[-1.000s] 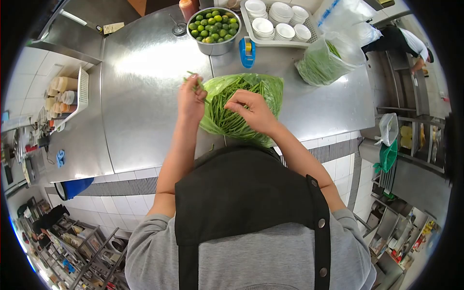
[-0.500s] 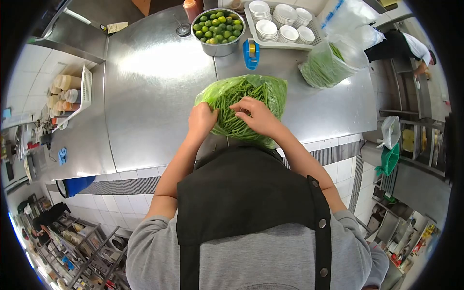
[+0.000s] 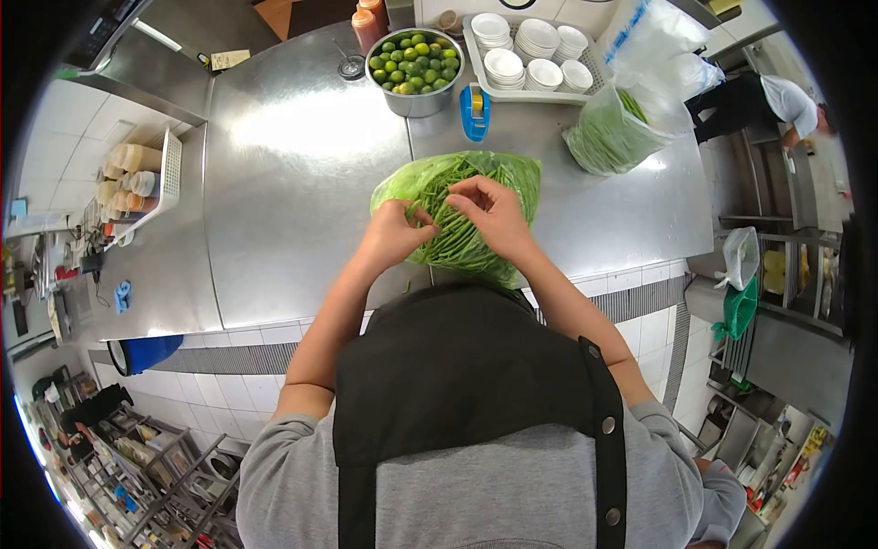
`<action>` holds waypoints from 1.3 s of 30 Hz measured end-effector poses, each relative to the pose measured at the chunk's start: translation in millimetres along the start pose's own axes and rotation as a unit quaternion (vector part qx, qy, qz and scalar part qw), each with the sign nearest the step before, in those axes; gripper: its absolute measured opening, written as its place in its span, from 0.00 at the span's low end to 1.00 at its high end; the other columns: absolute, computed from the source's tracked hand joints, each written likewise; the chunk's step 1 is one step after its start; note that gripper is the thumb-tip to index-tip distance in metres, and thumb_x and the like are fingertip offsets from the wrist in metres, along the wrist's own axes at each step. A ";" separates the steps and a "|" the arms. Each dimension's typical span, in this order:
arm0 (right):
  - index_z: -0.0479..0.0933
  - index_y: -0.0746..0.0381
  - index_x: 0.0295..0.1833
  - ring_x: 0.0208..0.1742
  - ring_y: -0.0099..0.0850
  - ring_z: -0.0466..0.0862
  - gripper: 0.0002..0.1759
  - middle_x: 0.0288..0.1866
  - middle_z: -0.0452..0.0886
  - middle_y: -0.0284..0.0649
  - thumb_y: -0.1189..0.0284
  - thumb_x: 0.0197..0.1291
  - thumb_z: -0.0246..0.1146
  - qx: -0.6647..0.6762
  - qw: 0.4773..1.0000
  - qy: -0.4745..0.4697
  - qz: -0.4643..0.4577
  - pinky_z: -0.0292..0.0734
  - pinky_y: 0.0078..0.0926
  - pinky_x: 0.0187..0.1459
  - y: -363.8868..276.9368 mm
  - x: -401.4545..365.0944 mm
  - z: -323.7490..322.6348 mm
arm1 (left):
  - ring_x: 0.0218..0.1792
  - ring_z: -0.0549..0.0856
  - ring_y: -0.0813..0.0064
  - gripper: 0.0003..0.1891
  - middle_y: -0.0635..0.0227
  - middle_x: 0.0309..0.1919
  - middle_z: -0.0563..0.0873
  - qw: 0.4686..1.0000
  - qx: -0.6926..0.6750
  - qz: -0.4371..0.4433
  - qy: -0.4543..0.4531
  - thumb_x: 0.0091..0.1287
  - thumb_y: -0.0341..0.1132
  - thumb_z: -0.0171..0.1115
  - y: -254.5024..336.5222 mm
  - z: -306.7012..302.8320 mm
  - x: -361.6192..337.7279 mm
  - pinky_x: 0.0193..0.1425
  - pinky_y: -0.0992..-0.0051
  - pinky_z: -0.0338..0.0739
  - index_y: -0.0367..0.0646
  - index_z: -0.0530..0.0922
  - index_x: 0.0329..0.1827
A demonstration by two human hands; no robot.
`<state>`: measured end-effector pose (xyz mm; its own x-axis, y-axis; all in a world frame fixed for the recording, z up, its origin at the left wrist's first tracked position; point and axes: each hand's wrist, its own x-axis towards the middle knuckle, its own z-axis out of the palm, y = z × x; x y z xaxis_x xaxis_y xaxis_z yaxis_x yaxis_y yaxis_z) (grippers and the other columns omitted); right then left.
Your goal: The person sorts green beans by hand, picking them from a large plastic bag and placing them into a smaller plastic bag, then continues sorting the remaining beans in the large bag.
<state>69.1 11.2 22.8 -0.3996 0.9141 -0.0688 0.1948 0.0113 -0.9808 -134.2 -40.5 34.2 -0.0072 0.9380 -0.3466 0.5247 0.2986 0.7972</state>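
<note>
Long green beans (image 3: 455,240) lie in an opened clear plastic bag (image 3: 517,174) at the front edge of the steel table (image 3: 302,183). Over the left part of the beans is my left hand (image 3: 400,232), its fingers curled and closed; what they pinch, if anything, is too small to name. My right hand (image 3: 491,212) hovers over the upper right of the beans, with thumb and fingertips brought together at their edge. Whatever those fingertips grip is too small to make out.
Behind the bag stand a steel pot of limes (image 3: 414,101), a blue tape dispenser (image 3: 475,114) and a tray of white cups (image 3: 572,94). Another bag of green beans (image 3: 613,133) is at the right. A person (image 3: 788,105) bends at the far right.
My left hand has moved right, from the bag's left edge to over the beans. My right hand has risen slightly in view, its fingertips closer together. The camera view has shifted a little.
</note>
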 end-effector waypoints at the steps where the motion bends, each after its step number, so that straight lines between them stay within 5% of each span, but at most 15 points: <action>1: 0.84 0.66 0.46 0.33 0.19 0.81 0.08 0.33 0.84 0.32 0.72 0.67 0.69 0.010 1.000 0.014 0.006 0.78 0.22 0.39 2.8 0.8 0.7 | 0.21 0.77 0.75 0.13 0.70 0.18 0.76 1.000 -0.005 0.001 0.000 0.53 0.39 0.76 3.2 2.8 -1.6 0.28 0.68 0.72 0.37 0.87 0.33; 3: 0.84 0.67 0.43 0.32 0.17 0.80 0.07 0.31 0.84 0.31 0.73 0.67 0.68 0.067 0.998 0.019 0.013 0.77 0.20 0.37 6.9 4.8 -0.7 | 0.22 0.71 0.82 0.12 0.76 0.19 0.72 1.000 -0.014 0.004 0.000 0.55 0.37 0.76 10.4 8.5 -4.0 0.26 0.72 0.66 0.36 0.85 0.32; 10: 0.82 0.66 0.37 0.29 0.20 0.78 0.06 0.27 0.81 0.33 0.74 0.67 0.68 0.123 0.992 0.018 0.019 0.73 0.22 0.35 -4.9 5.9 -18.6 | 0.22 0.69 0.85 0.14 0.77 0.18 0.74 0.995 -0.102 0.021 -0.004 0.64 0.40 0.74 29.6 22.6 -6.0 0.25 0.74 0.62 0.37 0.84 0.32; 13: 0.80 0.66 0.36 0.26 0.24 0.75 0.07 0.25 0.77 0.36 0.75 0.66 0.69 -0.184 0.953 0.132 -0.202 0.71 0.27 0.33 -5.2 13.6 -24.2 | 0.21 0.68 0.86 0.15 0.79 0.18 0.74 0.993 -0.113 0.023 0.014 0.67 0.41 0.73 30.5 24.6 -5.1 0.25 0.75 0.61 0.38 0.84 0.32; 16: 0.78 0.66 0.36 0.25 0.27 0.73 0.08 0.25 0.73 0.40 0.74 0.65 0.69 -0.212 0.956 0.125 -0.158 0.69 0.30 0.32 -2.7 16.2 -32.7 | 0.19 0.65 0.88 0.14 0.82 0.17 0.72 0.971 -0.236 0.013 0.037 0.70 0.41 0.71 30.9 25.4 -0.8 0.22 0.78 0.57 0.39 0.84 0.32; 19: 0.78 0.66 0.33 0.28 0.29 0.74 0.13 0.28 0.75 0.40 0.69 0.65 0.71 -0.257 0.966 -0.011 -0.017 0.69 0.29 0.33 -6.3 13.0 -40.1 | 0.16 0.61 0.90 0.12 0.84 0.16 0.68 0.888 -0.456 -0.037 0.039 0.72 0.40 0.69 39.0 6.5 4.2 0.21 0.80 0.53 0.40 0.83 0.34; 22: 0.81 0.66 0.35 0.29 0.25 0.73 0.16 0.29 0.77 0.37 0.63 0.65 0.71 0.054 0.995 -0.088 0.008 0.70 0.25 0.35 -6.3 3.6 -21.8 | 0.16 0.56 0.92 0.10 0.88 0.16 0.61 0.803 -0.593 -0.031 0.051 0.75 0.38 0.66 41.6 -5.5 16.5 0.20 0.83 0.48 0.41 0.81 0.37; 25: 0.82 0.66 0.37 0.31 0.22 0.75 0.16 0.30 0.78 0.35 0.62 0.66 0.70 0.017 0.995 -0.078 -0.061 0.71 0.24 0.36 -21.0 -5.4 -2.2 | 0.16 0.57 0.93 0.10 0.88 0.17 0.63 0.793 -0.604 -0.012 0.074 0.74 0.38 0.67 46.4 -4.8 20.6 0.20 0.83 0.48 0.41 0.81 0.37; 29: 0.83 0.67 0.43 0.37 0.22 0.79 0.09 0.36 0.81 0.34 0.71 0.68 0.67 -0.060 0.997 -0.037 -0.019 0.74 0.22 0.43 -25.6 -8.6 13.2 | 0.16 0.57 0.92 0.11 0.87 0.17 0.63 0.790 -0.608 -0.015 0.078 0.74 0.39 0.67 46.4 3.3 21.1 0.20 0.82 0.49 0.41 0.80 0.37; 34: 0.83 0.68 0.41 0.34 0.25 0.79 0.05 0.34 0.81 0.37 0.76 0.63 0.69 0.011 0.993 -0.013 -0.118 0.74 0.25 0.39 -24.3 -3.7 6.1 | 0.16 0.57 0.89 0.13 0.84 0.18 0.62 0.765 -0.636 -0.065 0.079 0.78 0.40 0.60 23.7 12.4 30.7 0.19 0.81 0.49 0.42 0.78 0.36; 39: 0.85 0.66 0.44 0.40 0.23 0.82 0.05 0.40 0.83 0.36 0.81 0.66 0.64 0.067 0.989 0.066 -0.116 0.78 0.21 0.45 -23.0 6.0 -17.7 | 0.22 0.66 0.83 0.12 0.77 0.24 0.68 0.659 -0.743 -0.093 0.071 0.81 0.40 0.55 -19.5 11.2 48.8 0.26 0.80 0.62 0.41 0.74 0.40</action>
<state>78.1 23.6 48.2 -0.2982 0.9382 0.1757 -0.0115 0.1806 -0.9835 -135.3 -2.6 -3.8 -0.0883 0.8360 -0.5416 -0.9081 0.1558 0.3887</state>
